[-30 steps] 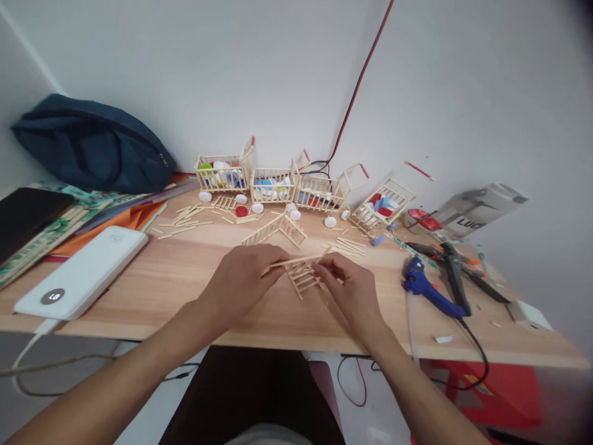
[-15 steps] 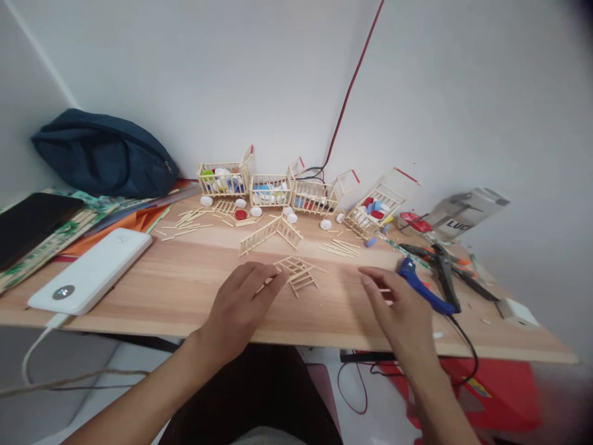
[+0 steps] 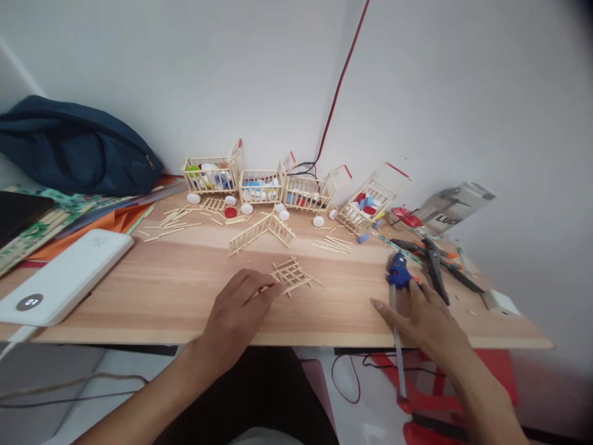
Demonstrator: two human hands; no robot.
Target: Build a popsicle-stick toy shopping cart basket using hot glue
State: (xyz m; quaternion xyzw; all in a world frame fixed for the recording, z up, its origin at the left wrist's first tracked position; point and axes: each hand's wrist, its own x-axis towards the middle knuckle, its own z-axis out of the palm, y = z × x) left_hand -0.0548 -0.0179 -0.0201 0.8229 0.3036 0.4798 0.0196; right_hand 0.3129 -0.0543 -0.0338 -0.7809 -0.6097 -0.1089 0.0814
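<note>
- Near the front edge of the desk (image 3: pixel 162 278), in the head view, the stick lattice (image 3: pixel 291 274) is lying flat on the wood. A second ago both hands were holding it up between them with a long stick across it.
- Half a second ago the lattice was already down and the right hand (image 3: pixel 424 318) was travelling toward the desk's right end. Now it is arriving at the blue glue gun (image 3: pixel 398 275), so the work seems to be shifting from fitting sticks to handling the gun.
- The left hand (image 3: pixel 236 312) is staying behind, resting palm-down just left of the lattice. Its fingers are loosely curled and half open, with the fingertips touching or just beside the lattice's near-left end. Whether a thin stick is lying under them is hard to tell.
- The right hand is lying open over the rear of the glue gun, thumb on one side of the pale glue stick (image 3: pixel 397 346) and fingers spread on the other. It is touching the gun but not yet closing round it.
- Along the desk's back edge, small stick carts (image 3: pixel 210 175) are standing in a row, with loose sticks (image 3: pixel 171 219) in front of them.
- Pliers (image 3: pixel 433 262) are lying just right of the gun, and a white power bank (image 3: pixel 65 275) is sitting at the left end.
</note>
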